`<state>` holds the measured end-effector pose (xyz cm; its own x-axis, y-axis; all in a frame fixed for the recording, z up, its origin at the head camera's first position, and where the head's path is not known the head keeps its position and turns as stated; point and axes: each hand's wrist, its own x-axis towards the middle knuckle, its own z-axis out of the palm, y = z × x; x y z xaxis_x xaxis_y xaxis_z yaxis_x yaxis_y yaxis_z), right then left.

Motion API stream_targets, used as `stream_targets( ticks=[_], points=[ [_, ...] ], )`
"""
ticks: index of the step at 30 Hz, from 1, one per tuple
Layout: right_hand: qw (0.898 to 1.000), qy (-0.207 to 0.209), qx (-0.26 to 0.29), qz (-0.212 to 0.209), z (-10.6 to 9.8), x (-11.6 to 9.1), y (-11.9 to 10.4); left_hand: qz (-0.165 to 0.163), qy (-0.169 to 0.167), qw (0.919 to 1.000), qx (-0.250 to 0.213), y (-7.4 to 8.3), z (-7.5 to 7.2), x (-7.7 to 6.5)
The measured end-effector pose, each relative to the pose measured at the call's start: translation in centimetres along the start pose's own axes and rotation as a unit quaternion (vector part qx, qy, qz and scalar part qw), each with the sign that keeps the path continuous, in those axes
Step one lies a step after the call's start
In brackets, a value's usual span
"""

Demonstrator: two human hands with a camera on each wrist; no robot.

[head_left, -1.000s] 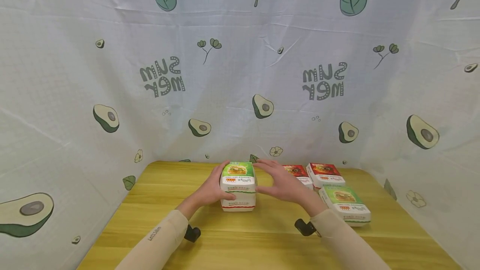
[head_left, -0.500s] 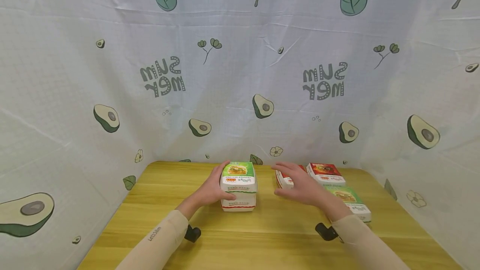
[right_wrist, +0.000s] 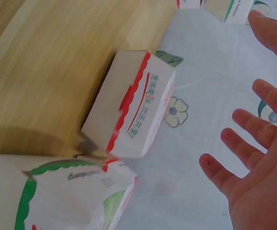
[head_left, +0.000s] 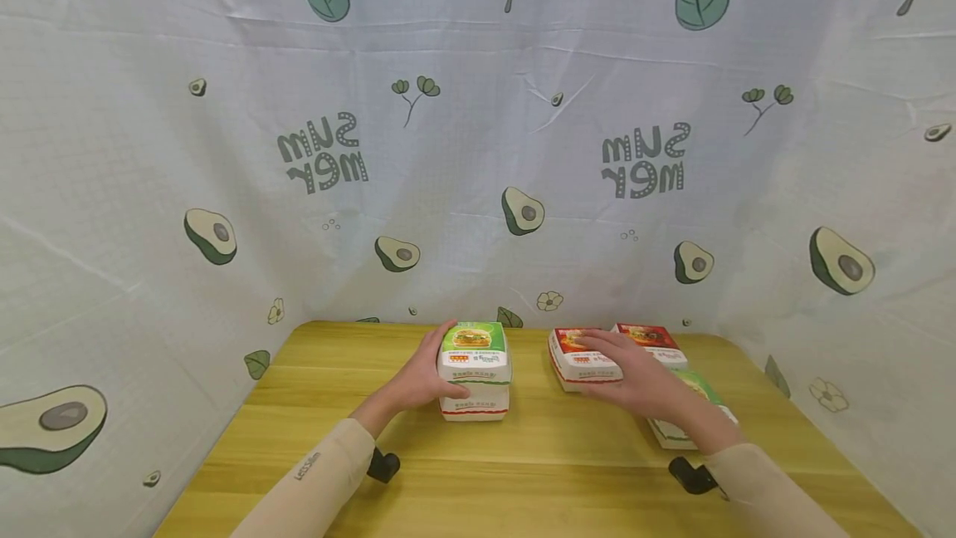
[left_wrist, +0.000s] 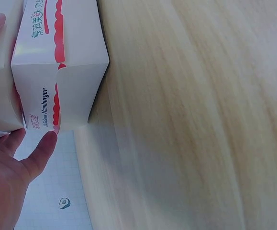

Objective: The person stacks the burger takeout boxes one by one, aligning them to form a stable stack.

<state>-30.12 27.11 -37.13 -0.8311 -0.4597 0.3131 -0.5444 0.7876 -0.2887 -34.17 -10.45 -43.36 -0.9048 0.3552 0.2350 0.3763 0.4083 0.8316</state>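
Note:
Two hamburger boxes stand stacked on the table, a green-topped box (head_left: 475, 353) over a red-trimmed box (head_left: 478, 403). My left hand (head_left: 413, 378) holds the left side of the stack, thumb at the front and fingers reaching to the back corner. In the left wrist view, fingertips touch the lower box (left_wrist: 76, 62). Farther right, my right hand (head_left: 635, 372) hovers with spread fingers by a red-topped hamburger box (head_left: 586, 368), partly covering it in the head view. The right wrist view shows the fingers apart from the boxes.
A second red-topped box (head_left: 657, 343) stands at the back right. Nearer, another green-topped box (head_left: 675, 436) lies partly behind my right hand and wrist. The wooden table (head_left: 463, 488) ends at an avocado-print cloth (head_left: 478, 148) at the back.
My right hand has left the stack and moved right to the red-topped boxes, covering more of the green-topped box there. The left hand and the stack have stayed almost in place.

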Motion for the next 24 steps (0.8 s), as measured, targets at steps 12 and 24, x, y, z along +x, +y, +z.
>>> stream_targets(
  ticks=[12,24],
  points=[
    [1.0,-0.001,-0.019,-0.004,-0.8,-2.2,1.5,-0.001,0.002,1.0,-0.003,0.1,0.1,0.0],
    [0.999,-0.001,-0.052,0.016,-1.2,-3.6,3.1,0.004,0.0,0.9999,-0.01,-0.1,-0.1,0.0]
  ],
)
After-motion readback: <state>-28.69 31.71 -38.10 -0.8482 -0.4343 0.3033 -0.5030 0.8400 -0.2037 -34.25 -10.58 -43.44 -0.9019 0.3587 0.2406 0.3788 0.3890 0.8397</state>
